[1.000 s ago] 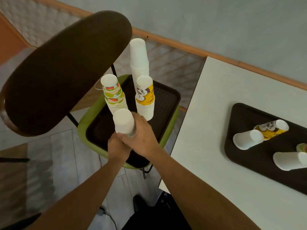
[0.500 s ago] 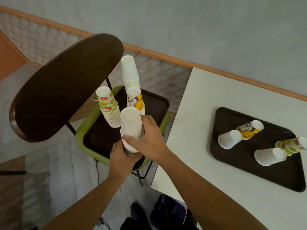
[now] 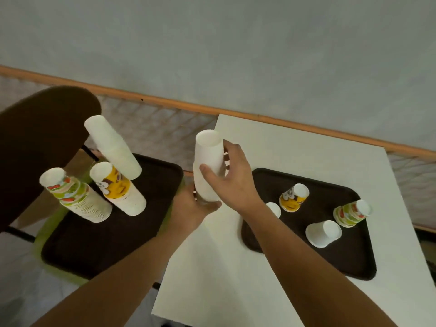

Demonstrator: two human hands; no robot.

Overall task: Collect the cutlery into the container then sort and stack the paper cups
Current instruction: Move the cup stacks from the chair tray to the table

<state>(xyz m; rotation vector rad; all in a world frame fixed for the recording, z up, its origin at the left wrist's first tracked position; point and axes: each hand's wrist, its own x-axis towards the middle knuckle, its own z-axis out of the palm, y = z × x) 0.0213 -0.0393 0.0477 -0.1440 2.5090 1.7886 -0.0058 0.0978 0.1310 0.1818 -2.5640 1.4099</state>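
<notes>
Both my hands hold a stack of white paper cups (image 3: 207, 161) upright between the chair and the table. My left hand (image 3: 193, 208) grips its base, my right hand (image 3: 231, 180) wraps its side. On the brown tray (image 3: 99, 244) at the left stand three stacks: a tall white stack (image 3: 113, 147), a yellow cartoon stack (image 3: 118, 190) and a green fruit-print stack (image 3: 75, 197). On the brown table tray (image 3: 325, 263) lie loose cups: a yellow cup (image 3: 293, 197), a green fruit-print cup (image 3: 351, 212), a white cup (image 3: 323, 233) and a small white cup (image 3: 273, 208) partly behind my right wrist.
The left tray rests on a green chair seat (image 3: 44, 234) with a dark brown backrest (image 3: 40, 142). The white table (image 3: 295, 147) stands at the right beside a grey wall with an orange rail (image 3: 165, 105). No cutlery shows.
My hands have lifted the white cup stack off the chair tray and carried it right, toward the table's edge. The view has swung right too.
</notes>
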